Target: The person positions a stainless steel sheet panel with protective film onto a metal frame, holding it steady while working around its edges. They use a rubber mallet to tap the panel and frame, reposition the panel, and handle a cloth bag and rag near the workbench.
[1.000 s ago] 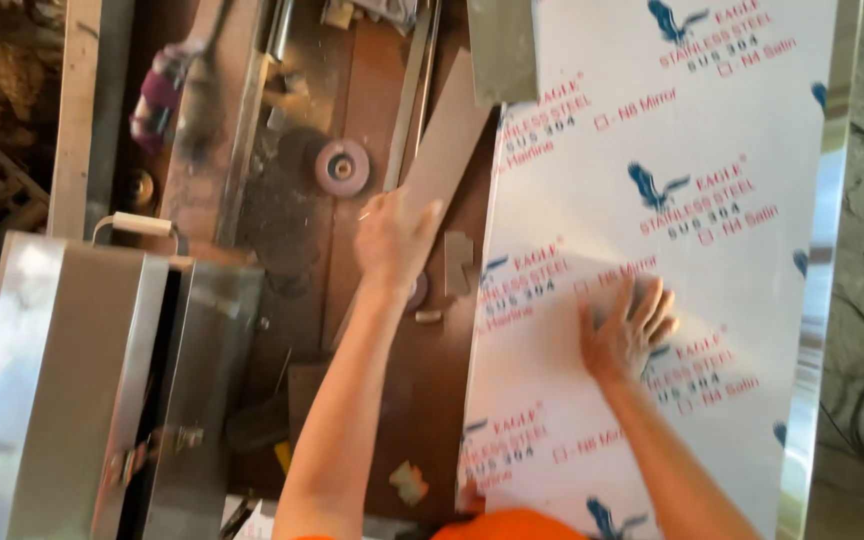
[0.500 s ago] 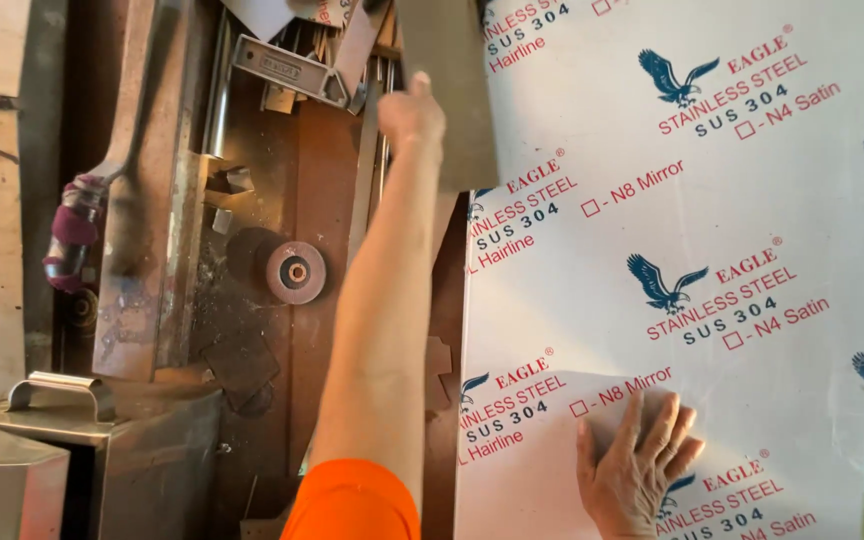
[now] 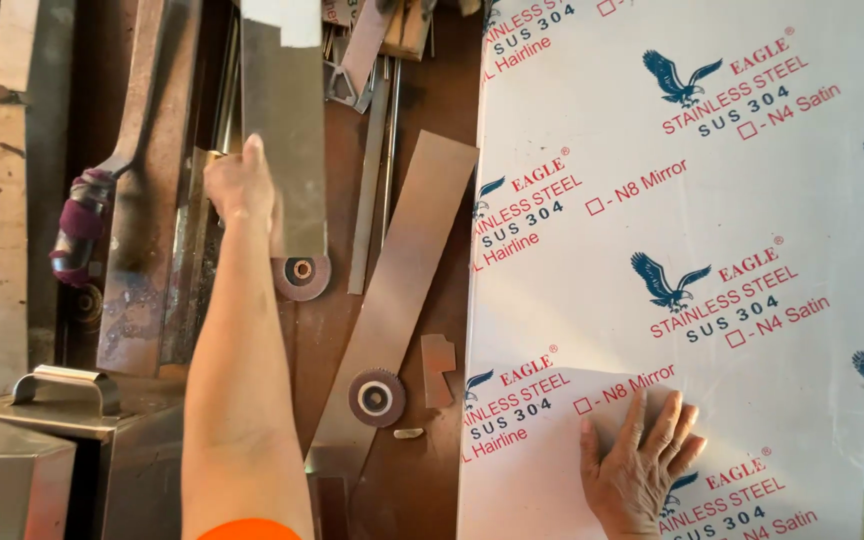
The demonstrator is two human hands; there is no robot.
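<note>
My left hand point(image 3: 240, 185) is stretched far forward and grips the left edge of a flat grey metal plate point(image 3: 285, 130) that stands over the cluttered brown bench. My right hand point(image 3: 642, 470) lies flat, fingers spread, on a large steel sheet point(image 3: 682, 200) covered in white protective film with red and blue print. A smaller film-covered piece point(image 3: 532, 450) lies on the sheet's near left corner, under my right hand.
A long brown metal strip point(image 3: 397, 290) lies diagonally on the bench, with two round flap discs point(image 3: 376, 397) point(image 3: 302, 272) beside it. Metal bars point(image 3: 147, 180), a tool with a purple-taped handle point(image 3: 80, 225) and a steel box with a handle point(image 3: 42, 440) fill the left.
My left hand has moved left with the grey plate in it. The view has shifted, and my right hand still presses on the sheet.
</note>
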